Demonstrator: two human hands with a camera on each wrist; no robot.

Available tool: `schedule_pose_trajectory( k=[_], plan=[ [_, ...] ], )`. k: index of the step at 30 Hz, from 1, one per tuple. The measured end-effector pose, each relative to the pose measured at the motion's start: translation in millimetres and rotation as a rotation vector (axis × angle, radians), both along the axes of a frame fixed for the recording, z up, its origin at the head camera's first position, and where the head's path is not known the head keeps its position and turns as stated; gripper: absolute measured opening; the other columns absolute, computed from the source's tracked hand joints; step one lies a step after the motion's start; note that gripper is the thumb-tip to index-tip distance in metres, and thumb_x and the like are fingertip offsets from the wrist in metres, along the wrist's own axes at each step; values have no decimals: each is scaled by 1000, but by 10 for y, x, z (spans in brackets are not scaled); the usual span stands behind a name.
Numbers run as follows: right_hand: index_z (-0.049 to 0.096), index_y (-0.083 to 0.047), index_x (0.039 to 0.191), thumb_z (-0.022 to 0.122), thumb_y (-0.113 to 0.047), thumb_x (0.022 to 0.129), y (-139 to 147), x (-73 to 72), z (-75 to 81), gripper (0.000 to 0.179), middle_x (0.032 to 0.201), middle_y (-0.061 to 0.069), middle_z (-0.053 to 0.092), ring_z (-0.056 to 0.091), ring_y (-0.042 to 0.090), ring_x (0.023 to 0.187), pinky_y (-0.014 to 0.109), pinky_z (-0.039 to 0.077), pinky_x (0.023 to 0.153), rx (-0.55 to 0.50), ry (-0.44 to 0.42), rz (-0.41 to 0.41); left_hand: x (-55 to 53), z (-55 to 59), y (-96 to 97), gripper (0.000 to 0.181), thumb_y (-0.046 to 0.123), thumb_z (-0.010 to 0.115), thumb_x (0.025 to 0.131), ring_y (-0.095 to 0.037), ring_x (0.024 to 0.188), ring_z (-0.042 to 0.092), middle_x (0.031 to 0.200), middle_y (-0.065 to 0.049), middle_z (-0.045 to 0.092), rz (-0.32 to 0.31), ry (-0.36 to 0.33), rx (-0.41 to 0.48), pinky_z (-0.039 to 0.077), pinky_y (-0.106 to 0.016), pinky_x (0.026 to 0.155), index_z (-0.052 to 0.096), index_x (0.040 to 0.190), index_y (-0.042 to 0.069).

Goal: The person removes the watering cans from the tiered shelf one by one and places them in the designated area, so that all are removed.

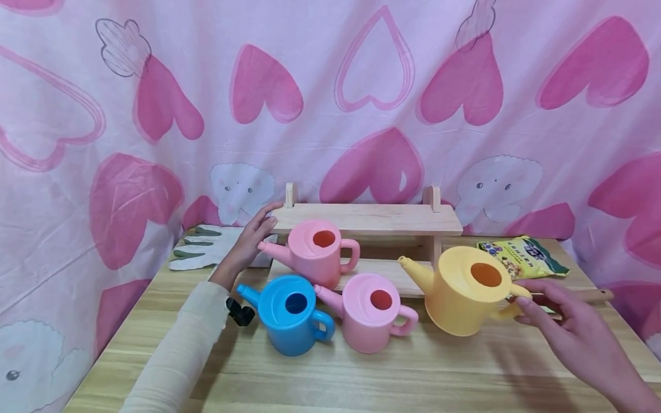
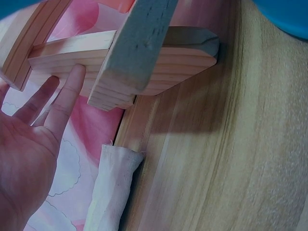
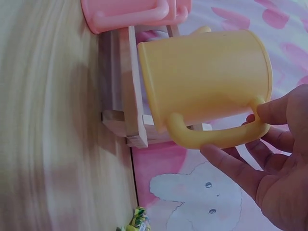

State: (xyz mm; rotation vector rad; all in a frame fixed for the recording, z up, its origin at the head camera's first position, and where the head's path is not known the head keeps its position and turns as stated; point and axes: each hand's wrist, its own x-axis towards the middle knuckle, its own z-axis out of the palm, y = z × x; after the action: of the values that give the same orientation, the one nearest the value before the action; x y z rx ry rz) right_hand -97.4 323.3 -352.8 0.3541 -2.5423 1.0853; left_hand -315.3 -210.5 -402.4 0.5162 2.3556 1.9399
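My right hand (image 1: 575, 335) grips the handle of a yellow watering can (image 1: 459, 292), thumb and fingers around it. The can is raised above the table, its spout pointing left. My left hand (image 1: 248, 244) reaches to the left end of a two-step wooden shelf (image 1: 366, 218); in the left wrist view its extended fingers (image 2: 72, 91) lie against the shelf's side. A coral-pink watering can (image 1: 315, 258) stands at the lower step's left part. In front of the shelf are a blue watering can (image 1: 289, 321) and a light pink watering can (image 1: 366, 321), spouts to the left.
White gloves with green patches (image 1: 206, 246) lie left of the shelf. A yellow-green snack-like packet (image 1: 524, 258) lies at the back right, and a wooden handle (image 1: 594, 295) shows behind my right hand. A small black object (image 1: 240, 312) is beside my left sleeve. Heart-patterned cloth (image 1: 372, 74) hangs behind.
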Motion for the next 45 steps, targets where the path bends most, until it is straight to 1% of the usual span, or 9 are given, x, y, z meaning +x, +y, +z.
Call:
schedule_pose_trajectory(
  k=[5,8,18,22,26,35,37,41,45],
  plan=[
    [64,-3,125,62,2,101,10,77,-51,25,103,-1,68,71,8,79,17,56,64,23,-33,-37,3,10,4,57,44,47,109,-40,145,36,165,-6,29,5,0,-3,31,-67,112,35,161,25],
    [64,-1,126,62,3,101,12,105,-98,25,105,-2,67,70,7,81,18,57,63,14,-52,-36,1,3,2,59,44,47,108,-40,145,36,166,-6,28,8,0,-12,30,-67,113,33,161,24],
    [61,2,129,62,5,100,-11,132,-292,29,112,-8,65,70,8,88,29,61,65,-63,-118,7,3,13,3,56,42,45,109,-40,145,36,165,-7,28,-7,9,-6,29,-68,113,33,161,24],
    [60,1,130,61,3,101,-25,110,-340,28,113,-6,65,70,10,90,31,61,67,-80,-157,26,0,7,5,57,40,44,110,-41,146,34,166,-9,27,-13,16,-3,26,-68,114,32,162,20],
    [61,2,128,60,5,101,-43,91,-380,28,113,-2,66,71,13,91,33,62,69,-104,-156,80,-1,6,4,57,41,44,110,-41,146,34,166,-8,26,-11,16,0,26,-68,114,32,162,20],
    [59,1,132,59,2,103,-22,79,-462,29,114,0,67,71,14,91,29,61,71,-102,-203,125,-13,36,-9,56,41,45,110,-40,145,35,165,-8,28,-24,17,10,27,-68,113,34,161,22],
    [58,2,133,58,2,103,-11,68,-490,29,116,-3,66,70,12,94,31,61,72,-110,-213,138,-14,36,-15,57,42,46,109,-40,145,35,165,-7,29,-21,17,10,28,-68,113,33,161,22],
    [55,5,134,57,1,104,19,48,-561,31,119,-13,63,68,7,97,33,62,71,-121,-245,126,-8,22,-15,57,42,46,109,-39,145,35,166,-6,28,-18,6,16,28,-68,113,33,161,22],
    [56,4,134,57,0,104,49,25,-594,30,120,-14,62,67,6,98,33,62,71,-130,-269,120,-22,2,-10,55,39,45,110,-39,146,34,166,-8,28,-22,5,25,25,-67,115,33,161,21]
  ],
)
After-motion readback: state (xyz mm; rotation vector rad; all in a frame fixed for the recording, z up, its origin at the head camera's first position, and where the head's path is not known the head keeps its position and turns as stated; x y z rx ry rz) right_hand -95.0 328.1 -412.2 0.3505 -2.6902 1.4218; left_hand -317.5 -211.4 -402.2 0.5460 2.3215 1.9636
